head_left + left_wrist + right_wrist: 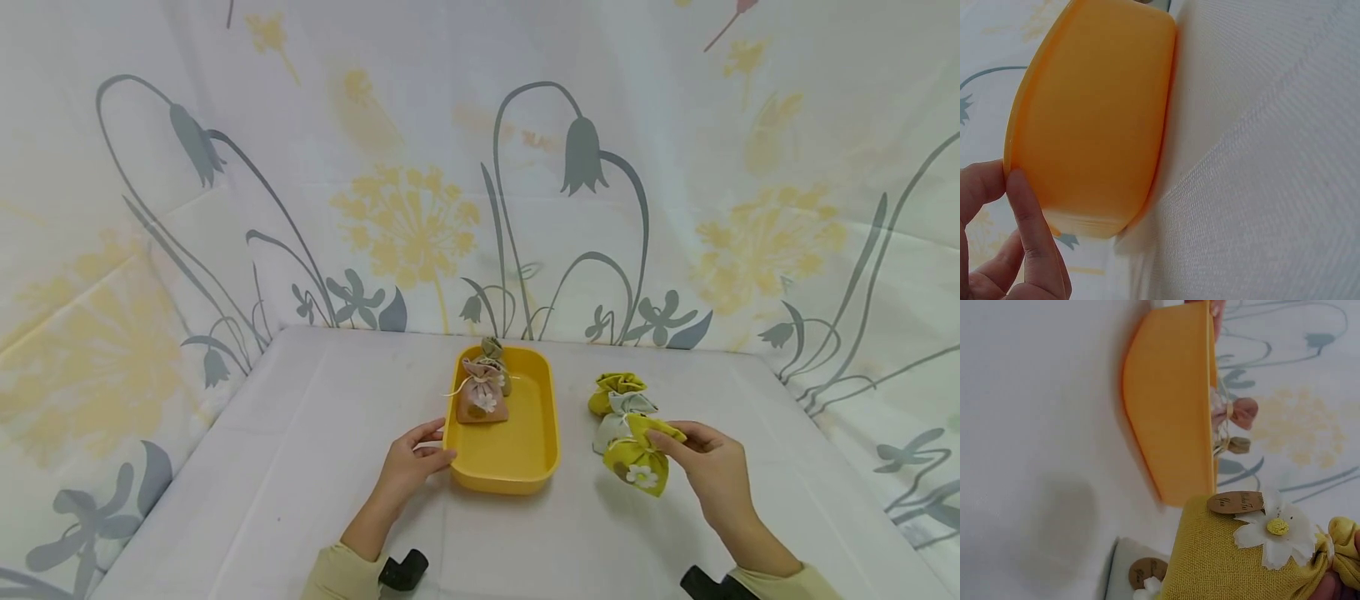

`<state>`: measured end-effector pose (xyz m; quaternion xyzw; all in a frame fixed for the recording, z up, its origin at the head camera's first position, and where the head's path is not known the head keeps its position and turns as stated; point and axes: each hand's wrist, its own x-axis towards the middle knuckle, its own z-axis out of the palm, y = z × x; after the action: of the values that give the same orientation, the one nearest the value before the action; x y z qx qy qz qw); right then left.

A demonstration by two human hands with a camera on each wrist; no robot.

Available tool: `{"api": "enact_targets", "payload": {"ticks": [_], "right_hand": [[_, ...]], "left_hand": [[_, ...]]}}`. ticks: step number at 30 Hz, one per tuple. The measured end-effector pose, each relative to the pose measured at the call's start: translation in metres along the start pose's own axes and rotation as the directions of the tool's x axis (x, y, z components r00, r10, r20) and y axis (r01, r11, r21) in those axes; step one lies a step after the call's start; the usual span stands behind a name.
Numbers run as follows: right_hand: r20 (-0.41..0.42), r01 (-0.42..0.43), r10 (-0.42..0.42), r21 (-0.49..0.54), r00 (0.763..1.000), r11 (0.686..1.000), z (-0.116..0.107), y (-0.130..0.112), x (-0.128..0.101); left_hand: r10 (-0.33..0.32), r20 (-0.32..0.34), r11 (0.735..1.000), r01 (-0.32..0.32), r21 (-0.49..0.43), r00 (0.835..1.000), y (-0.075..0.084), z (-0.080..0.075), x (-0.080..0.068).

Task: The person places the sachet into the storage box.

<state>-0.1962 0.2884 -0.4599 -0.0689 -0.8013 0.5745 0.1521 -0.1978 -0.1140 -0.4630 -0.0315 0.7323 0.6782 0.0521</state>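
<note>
Your right hand [716, 467] pinches the yellow sachet [640, 458] by its neck, lifted just off the table at the tray's 3 o'clock. Your left hand [411, 462] grips the yellow tray [542, 417] rim at 8 o'clock; pink sachet [481, 398] sits inside at 11.

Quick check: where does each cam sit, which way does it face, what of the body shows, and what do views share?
Head: above, facing forward and down at the table; both hands, sleeves; left hand holds the yellow tray, right hand pinches the yellow pouch.
Left wrist: low at table level, facing the tray's outer wall; fingers show.
Right wrist: low, facing the tray's side past the pouch; fingertip only.
Shared: the tray in all three; the pouch in head and right wrist.
</note>
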Motion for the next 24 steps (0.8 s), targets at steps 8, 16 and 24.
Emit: {"api": "enact_targets", "payload": {"ticks": [8, 16, 24], "right_hand": [[0.043, -0.021, 0.019, 0.034, 0.999, 0.999, 0.024, -0.088, -0.036], [0.082, -0.012, 0.004, 0.096, 0.997, 0.995, 0.041, -0.104, -0.037], [0.141, -0.016, -0.004, 0.146, 0.99, 0.989, 0.062, -0.112, -0.033]], "left_hand": [[0.003, 0.002, 1.0, -0.003, 0.009, 1.0, 0.0, -0.001, -0.001], [0.007, 0.015, 1.0, -0.007, 0.0, 1.0, 0.0, 0.0, -0.001], [0.01, 0.013, 1.0, -0.009, -0.004, 1.0, 0.002, 0.0, -0.002]]}}
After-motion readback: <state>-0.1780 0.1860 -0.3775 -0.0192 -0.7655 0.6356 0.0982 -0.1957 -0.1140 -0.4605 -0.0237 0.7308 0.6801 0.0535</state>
